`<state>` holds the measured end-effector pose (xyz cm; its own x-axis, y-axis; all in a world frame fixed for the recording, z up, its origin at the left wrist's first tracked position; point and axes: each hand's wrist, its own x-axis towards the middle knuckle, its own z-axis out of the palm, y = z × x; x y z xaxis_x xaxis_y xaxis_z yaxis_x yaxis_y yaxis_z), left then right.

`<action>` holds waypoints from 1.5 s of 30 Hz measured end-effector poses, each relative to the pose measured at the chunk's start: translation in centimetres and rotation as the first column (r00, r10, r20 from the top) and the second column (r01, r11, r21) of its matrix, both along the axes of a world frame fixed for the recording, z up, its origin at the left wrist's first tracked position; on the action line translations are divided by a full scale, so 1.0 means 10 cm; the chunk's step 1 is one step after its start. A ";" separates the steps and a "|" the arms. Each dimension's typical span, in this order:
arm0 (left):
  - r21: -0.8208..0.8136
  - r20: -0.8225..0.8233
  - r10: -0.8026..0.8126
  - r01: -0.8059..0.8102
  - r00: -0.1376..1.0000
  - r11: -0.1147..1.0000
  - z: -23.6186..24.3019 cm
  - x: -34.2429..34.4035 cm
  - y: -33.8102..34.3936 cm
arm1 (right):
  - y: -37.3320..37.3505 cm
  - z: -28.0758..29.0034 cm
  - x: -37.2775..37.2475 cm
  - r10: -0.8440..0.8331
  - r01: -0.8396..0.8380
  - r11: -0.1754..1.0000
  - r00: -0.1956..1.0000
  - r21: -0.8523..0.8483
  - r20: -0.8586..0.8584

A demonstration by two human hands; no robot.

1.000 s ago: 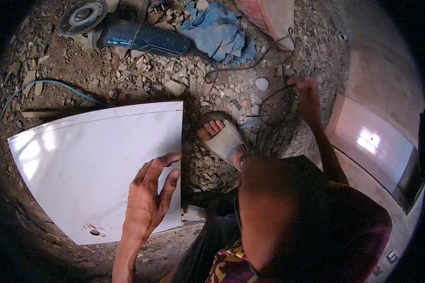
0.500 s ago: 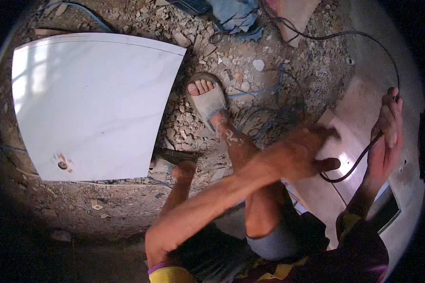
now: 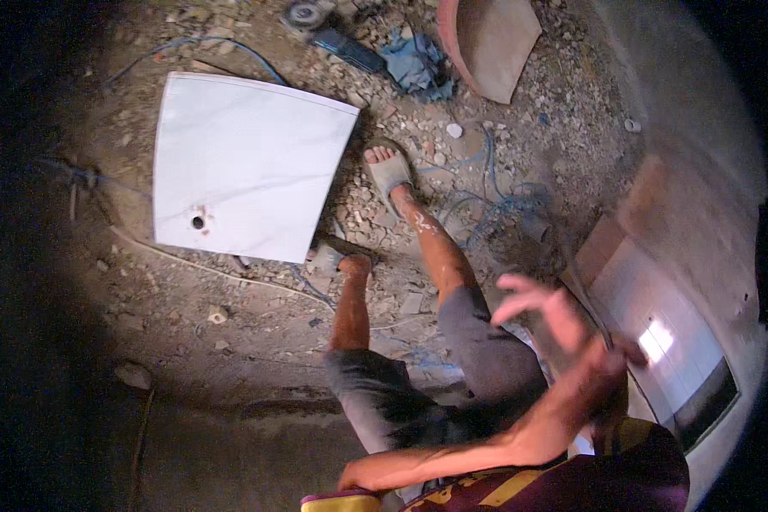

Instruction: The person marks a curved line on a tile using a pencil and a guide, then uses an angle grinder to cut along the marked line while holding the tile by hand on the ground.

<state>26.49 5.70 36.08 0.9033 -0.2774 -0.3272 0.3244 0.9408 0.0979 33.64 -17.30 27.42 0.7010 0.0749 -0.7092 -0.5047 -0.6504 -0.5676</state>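
Note:
My right hand (image 3: 544,309) is raised in front of my right thigh, its fingers spread and blurred by motion. Across the right forearm reaches my left arm, and my left hand (image 3: 620,352) is close to the right wrist. Its fingers are dark and partly hidden, but they look closed around a dark cable (image 3: 582,294). That cable slants down to the left hand from above and is smeared by motion. Behind the hands, a glossy pale panel (image 3: 687,328) leans by the wall, with a bright reflection on it.
A large white tile (image 3: 252,171) with a round hole lies on the rubble floor (image 3: 418,303) at left. Farther off are an angle grinder (image 3: 341,49), a blue cloth (image 3: 418,64) and a curved, reddish-edged piece (image 3: 495,51). Blue cord (image 3: 512,205) lies tangled beyond my knees.
My view has shifted, so the tile appears smaller and farther right. The right hand has moved left from near the wall, with its fingers now spread. My left hand has swung down to the right wrist.

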 end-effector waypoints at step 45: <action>0.582 -0.418 0.008 0.261 0.908 0.770 0.92 -0.03 -2.41 | 0.15 0.28 2.33 0.256 0.098 0.893 0.692 0.440 -0.675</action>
<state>26.20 -18.35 45.24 0.6413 0.0025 -0.7673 0.5723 0.6646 0.4805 56.95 -15.77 30.21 -0.0142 0.5093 -0.8605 -0.8192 -0.4994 -0.2820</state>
